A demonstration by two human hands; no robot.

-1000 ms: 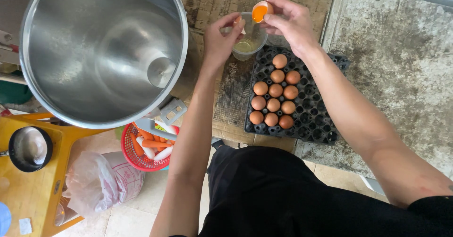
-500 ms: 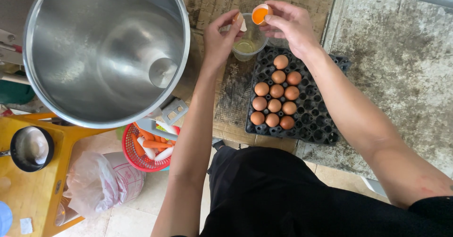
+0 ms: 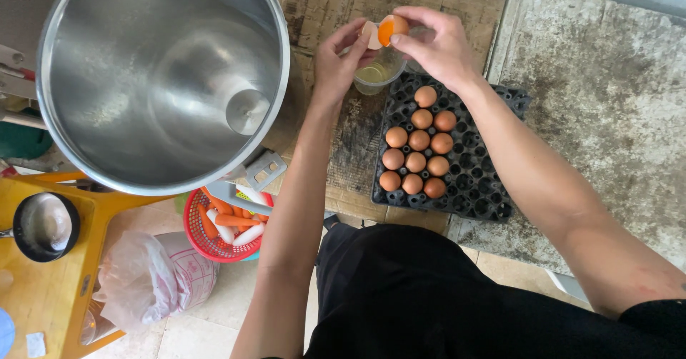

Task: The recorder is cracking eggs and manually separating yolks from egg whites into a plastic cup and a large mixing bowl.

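A: Progress so far?
B: One egg cracked; yolk (image 3: 386, 30) cupped in a half shell (image 3: 395, 25), pinched by right hand (image 3: 436, 45); left hand (image 3: 339, 62) gripping the other shell half (image 3: 370, 35), both above a clear plastic cup (image 3: 377, 73) on the counter (image 3: 607, 80).
A: Left to do?
B: Ten brown eggs (image 3: 418, 141), smooth and matte, waiting in a black dimpled tray (image 3: 475, 187); most dimples bare.
A: Nearby?
B: Large steel bowl (image 3: 114, 80), shiny, round.
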